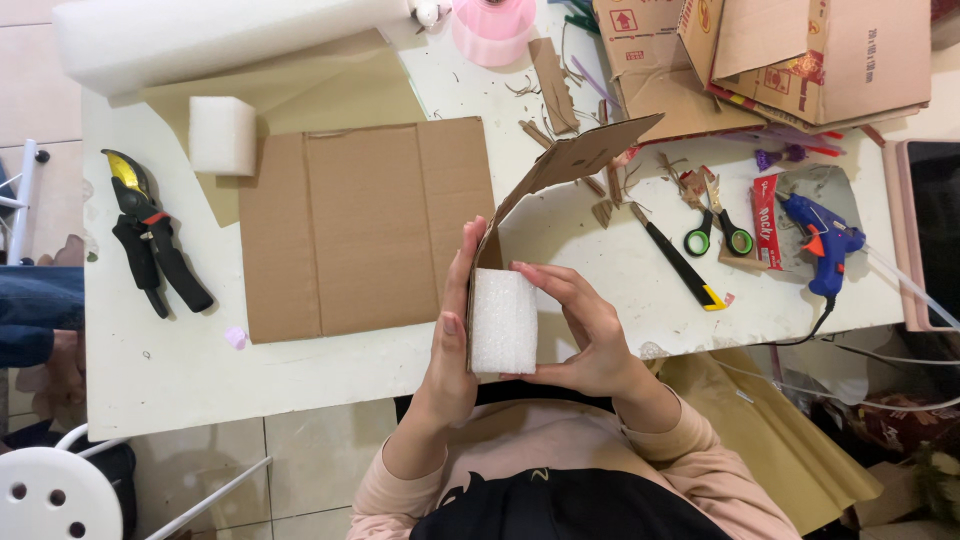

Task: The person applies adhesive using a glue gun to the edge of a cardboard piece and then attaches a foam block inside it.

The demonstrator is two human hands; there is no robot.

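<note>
Bright, even overhead light, no hard hotspots. The white tabletop (300,380) runs near overexposed, with a mild sheen on the pink plastic roll (493,28). Shadows are soft and short: one under the raised brown cardboard flap (580,160), another beside the black pruning shears (150,240). Centre focus is sharp. Wide-angle stretch shows at the edges, and the corners go slightly soft.

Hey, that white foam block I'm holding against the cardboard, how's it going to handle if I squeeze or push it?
The white foam block looks airy, so it is probably very light. Its pebbled surface suggests it would dent under firm squeezing from the left hand or right hand. Its flat faces make rolling unlikely, though the thin cardboard piece may flex.
</note>
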